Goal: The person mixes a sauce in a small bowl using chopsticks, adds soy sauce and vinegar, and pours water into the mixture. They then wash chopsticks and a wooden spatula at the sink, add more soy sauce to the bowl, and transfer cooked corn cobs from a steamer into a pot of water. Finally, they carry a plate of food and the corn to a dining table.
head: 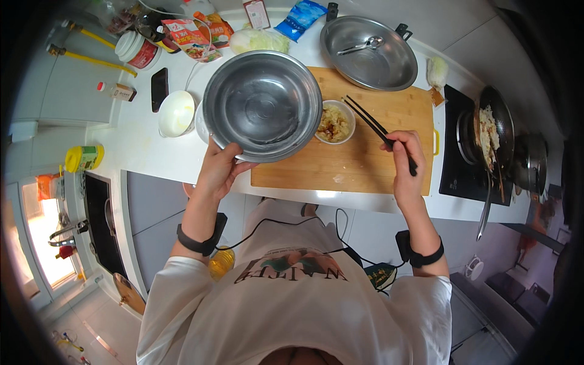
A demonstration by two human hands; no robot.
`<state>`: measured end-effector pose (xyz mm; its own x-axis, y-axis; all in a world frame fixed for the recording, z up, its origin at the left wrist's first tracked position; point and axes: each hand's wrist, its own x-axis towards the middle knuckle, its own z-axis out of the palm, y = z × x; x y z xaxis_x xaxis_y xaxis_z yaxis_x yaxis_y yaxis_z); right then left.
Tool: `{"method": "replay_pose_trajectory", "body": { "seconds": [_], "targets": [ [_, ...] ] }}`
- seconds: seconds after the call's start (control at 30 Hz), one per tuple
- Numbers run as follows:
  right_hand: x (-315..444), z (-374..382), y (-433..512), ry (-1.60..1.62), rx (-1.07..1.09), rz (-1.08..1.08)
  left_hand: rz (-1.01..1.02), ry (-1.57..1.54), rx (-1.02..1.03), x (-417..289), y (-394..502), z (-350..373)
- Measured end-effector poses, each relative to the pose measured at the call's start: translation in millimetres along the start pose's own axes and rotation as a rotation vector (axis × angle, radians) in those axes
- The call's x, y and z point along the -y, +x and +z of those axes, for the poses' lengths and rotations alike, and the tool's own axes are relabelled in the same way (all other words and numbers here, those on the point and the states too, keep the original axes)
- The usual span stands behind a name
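Gripped at its near rim by my left hand [221, 169], a metal basin [262, 107] is held over the left part of a wooden cutting board [296, 175]. It looks empty, with a wet sheen inside. My right hand [407, 159] holds a pair of black chopsticks [370, 122] over the board, their tips pointing up and left near a small white bowl [335, 122]. That bowl holds pale chopped food with dark sauce on it. Part of another white dish shows behind the basin's left edge. A white bowl with yellowish residue [176, 114] stands farther left.
Behind the board is a large steel pan [369, 54] with a spoon [360, 46]. A wok of food [490, 132] sits on the cooktop [449, 137] at the right. Cabbage [258, 42], seasoning packets [191, 39], a blue bag [299, 19], a phone [159, 90] and a white tub [138, 50] line the counter.
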<state>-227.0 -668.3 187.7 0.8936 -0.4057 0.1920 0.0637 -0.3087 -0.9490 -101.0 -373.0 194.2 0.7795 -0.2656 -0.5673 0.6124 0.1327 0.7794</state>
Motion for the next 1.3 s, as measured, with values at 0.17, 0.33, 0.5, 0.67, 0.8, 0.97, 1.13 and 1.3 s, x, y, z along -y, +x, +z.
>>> {"method": "replay_pose_trajectory", "body": {
  "seconds": [0.17, 0.33, 0.5, 0.67, 0.8, 0.97, 1.13, 1.3],
  "targets": [
    [-2, -23, -7, 0.132, 0.019, 0.212, 0.017, 0.125, -0.036, 17, 7, 34],
    [-6, -24, 1, 0.094, 0.033, 0.243, 0.066, 0.268, -0.03, 20, 8, 55],
    [-7, -18, 6, -0.039, 0.076, 0.237, 0.124, 0.377, -0.037, 15, 8, 60],
    [-17, -4, 10, -0.115, 0.09, 0.156, 0.157, 0.421, -0.015, 16, 9, 63],
    [-26, 5, 10, -0.158, 0.13, 0.106, 0.198, 0.472, 0.004, 18, 14, 63],
    [-22, 2, 12, -0.2, 0.125, 0.269, 0.263, 0.475, 0.016, 18, 20, 61],
    [-15, 10, 17, -0.243, 0.2, -0.048, 0.306, 0.487, 0.021, 19, 25, 59],
    [-9, 11, 21, -0.266, 0.163, 0.065, 0.445, 0.598, 0.019, 22, 29, 56]
  ]
}}
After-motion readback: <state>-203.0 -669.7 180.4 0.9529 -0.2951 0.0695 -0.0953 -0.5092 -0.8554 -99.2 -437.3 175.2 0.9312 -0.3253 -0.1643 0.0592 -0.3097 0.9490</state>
